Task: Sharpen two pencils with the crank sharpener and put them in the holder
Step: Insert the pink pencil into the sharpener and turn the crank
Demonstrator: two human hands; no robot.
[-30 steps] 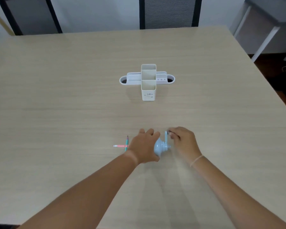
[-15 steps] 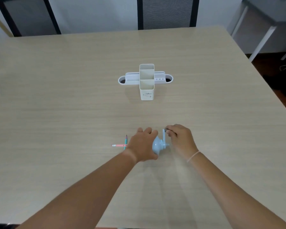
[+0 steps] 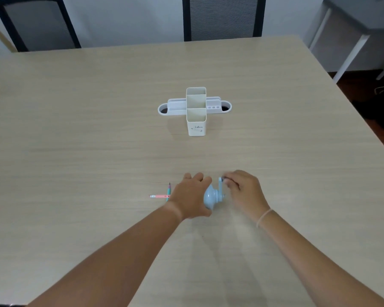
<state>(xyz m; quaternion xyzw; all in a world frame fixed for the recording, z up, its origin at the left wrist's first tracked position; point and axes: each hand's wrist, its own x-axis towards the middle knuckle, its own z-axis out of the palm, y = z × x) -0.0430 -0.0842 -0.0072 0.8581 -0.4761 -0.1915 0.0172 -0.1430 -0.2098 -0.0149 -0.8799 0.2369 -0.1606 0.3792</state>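
A light-blue crank sharpener (image 3: 211,198) sits on the wooden table (image 3: 75,151) near the front. My left hand (image 3: 192,196) is clamped over its body. My right hand (image 3: 244,191) pinches the knob of the upright crank handle (image 3: 220,187). A pink pencil (image 3: 159,196) sticks out to the left from under my left hand; its far end is hidden, so I cannot tell whether it sits in the sharpener. A teal pencil (image 3: 169,189) lies across it, tip pointing away from me. The white pencil holder (image 3: 196,111) stands farther back at the table's centre, its compartments showing no pencils.
Two black chairs (image 3: 223,17) stand behind the far table edge. A grey side table with white legs (image 3: 350,41) is at the back right, and dark objects lie on the floor at the right.
My right hand has turned the crank a little; the handle now points up and away. The left hand, sharpener and pencils stay where they were.
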